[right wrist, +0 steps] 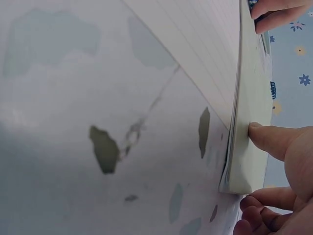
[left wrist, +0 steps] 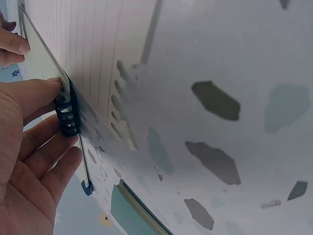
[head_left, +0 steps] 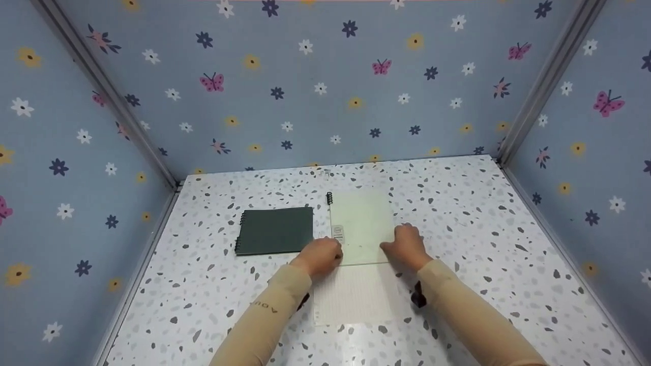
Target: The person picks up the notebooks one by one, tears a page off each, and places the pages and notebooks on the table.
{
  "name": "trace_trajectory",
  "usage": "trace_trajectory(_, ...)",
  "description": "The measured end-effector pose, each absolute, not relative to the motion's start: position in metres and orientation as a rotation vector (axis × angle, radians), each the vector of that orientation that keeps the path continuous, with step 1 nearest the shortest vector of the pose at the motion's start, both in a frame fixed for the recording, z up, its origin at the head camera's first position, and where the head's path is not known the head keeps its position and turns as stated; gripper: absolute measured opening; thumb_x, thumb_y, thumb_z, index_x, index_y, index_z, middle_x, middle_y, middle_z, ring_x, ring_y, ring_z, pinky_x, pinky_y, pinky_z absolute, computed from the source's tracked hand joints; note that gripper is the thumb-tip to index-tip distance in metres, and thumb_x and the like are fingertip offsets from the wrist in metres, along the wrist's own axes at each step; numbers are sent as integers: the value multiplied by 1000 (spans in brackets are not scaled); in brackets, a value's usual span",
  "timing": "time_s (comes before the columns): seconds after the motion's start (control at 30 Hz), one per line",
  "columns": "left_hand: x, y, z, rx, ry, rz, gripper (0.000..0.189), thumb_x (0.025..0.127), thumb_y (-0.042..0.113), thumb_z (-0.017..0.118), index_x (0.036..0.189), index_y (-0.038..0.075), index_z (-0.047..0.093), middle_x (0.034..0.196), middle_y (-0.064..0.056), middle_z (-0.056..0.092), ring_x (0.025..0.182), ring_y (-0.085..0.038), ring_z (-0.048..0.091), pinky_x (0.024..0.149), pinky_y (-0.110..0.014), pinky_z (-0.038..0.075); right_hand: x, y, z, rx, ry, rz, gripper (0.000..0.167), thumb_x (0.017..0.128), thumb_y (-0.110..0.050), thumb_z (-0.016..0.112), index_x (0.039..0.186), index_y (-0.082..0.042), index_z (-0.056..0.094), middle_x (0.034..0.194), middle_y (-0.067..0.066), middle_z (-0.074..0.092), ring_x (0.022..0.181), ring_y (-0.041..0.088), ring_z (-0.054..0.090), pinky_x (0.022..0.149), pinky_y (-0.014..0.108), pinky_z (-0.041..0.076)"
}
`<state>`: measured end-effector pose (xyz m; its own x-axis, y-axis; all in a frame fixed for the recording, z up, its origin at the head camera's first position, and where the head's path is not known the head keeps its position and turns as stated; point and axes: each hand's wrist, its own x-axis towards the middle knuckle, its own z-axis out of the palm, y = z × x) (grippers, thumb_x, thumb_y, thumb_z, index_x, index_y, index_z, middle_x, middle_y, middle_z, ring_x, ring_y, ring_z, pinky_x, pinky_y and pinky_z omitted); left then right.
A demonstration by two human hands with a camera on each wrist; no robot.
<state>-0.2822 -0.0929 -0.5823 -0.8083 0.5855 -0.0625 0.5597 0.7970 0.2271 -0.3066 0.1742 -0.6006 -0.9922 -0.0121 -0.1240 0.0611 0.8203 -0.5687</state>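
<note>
A pale cream spiral notebook (head_left: pixel 362 213) lies cover up, its black coil along the left side. My left hand (head_left: pixel 320 256) pinches its near left corner; in the left wrist view the thumb presses the cover and the fingers lie around the coil (left wrist: pixel 67 111). At the near right corner my right hand (head_left: pixel 408 246) grips the edge, thumb on the cover (right wrist: pixel 244 161) and fingers curled at the side. A lined sheet (head_left: pixel 356 297) with torn binding holes on its left edge extends from the notebook's near edge toward me.
Left of the cream notebook lies a dark green spiral notebook (head_left: pixel 277 231), coil to the left. The speckled white tabletop (head_left: pixel 203 290) is bounded by flowered blue panels (head_left: pixel 315 91) at the back and both sides.
</note>
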Motion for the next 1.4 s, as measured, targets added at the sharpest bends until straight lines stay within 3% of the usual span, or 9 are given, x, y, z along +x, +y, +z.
trace_trajectory(0.27, -284, -92, -585, 896, 2861, 284, 18, 104, 9, 67, 102, 9, 85, 98, -5, 79, 88, -23, 73, 88, -43, 64, -310, 176, -603, 62, 2869, -977, 59, 90, -23, 83, 127, 19, 63, 126, 34, 66, 119, 47, 68, 106, 59, 58)
trace_trajectory(0.5, -284, -94, -584, 891, 2856, 302, 18, 105, 10, 67, 103, 8, 84, 98, -6, 79, 90, -25, 74, 88, -44, 64, -312, 176, -597, 104, 2764, -1163, 63, 96, -13, 73, 147, 18, 50, 144, 35, 59, 136, 47, 60, 117, 58, 52)
trace_trajectory(0.7, -286, -100, -580, 798, 2813, 531, 20, 105, 19, 67, 101, 8, 84, 97, -4, 80, 88, -20, 71, 88, -44, 64, -312, 169, -577, 139, 2627, -1527, 52, 100, -6, 64, 148, 7, 51, 132, 27, 67, 117, 33, 67, 103, 44, 57)
trace_trajectory(0.8, -288, -105, -571, 732, 2782, 716, 27, 108, 24, 65, 113, 6, 83, 111, -9, 81, 103, -25, 75, 99, -48, 63, -312, 159, -563, 119, 2525, -1750, 49, 101, -5, 63, 149, 2, 54, 126, 25, 72, 108, 26, 70, 94, 36, 59)
trace_trajectory(0.87, -291, -108, -563, 680, 2759, 835, 34, 111, 28, 61, 127, 4, 79, 128, -13, 79, 120, -29, 74, 108, -50, 60, -312, 151, -553, 63, 2452, -1873, 50, 102, -6, 64, 151, 0, 56, 127, 25, 73, 109, 26, 72, 93, 34, 60)
trace_trajectory(0.97, -296, -113, -548, 583, 2699, 1046, 43, 114, 33, 56, 142, 3, 70, 144, -15, 71, 134, -33, 68, 114, -52, 57, -308, 139, -541, -85, 2341, -1985, 54, 104, -9, 62, 156, -1, 54, 138, 26, 70, 123, 32, 72, 104, 42, 61)
trace_trajectory(1.1, -305, -120, -524, 413, 2563, 1381, 52, 116, 41, 51, 152, 5, 62, 152, -14, 66, 136, -35, 67, 111, -52, 59, -300, 121, -531, -399, 2229, -1982, 59, 109, -15, 57, 164, 1, 43, 159, 27, 56, 145, 42, 58, 119, 57, 52)
trace_trajectory(1.23, -311, -126, -498, 292, 2435, 1600, 60, 116, 49, 47, 156, 5, 57, 154, -19, 62, 135, -43, 67, 108, -55, 60, -292, 101, -526, -721, 2174, -1833, 57, 115, -20, 49, 166, 2, 39, 170, 26, 42, 155, 46, 46, 125, 64, 42)
trace_trajectory(1.4, -317, -140, -473, 133, 2424, 1618, 59, 110, 37, 61, 154, -2, 54, 148, -26, 64, 119, -40, 75, 101, -55, 64, -285, 85, -525, -898, 2236, -1581, 55, 115, -23, 51, 165, -1, 44, 172, 21, 41, 159, 45, 40, 128, 63, 39)
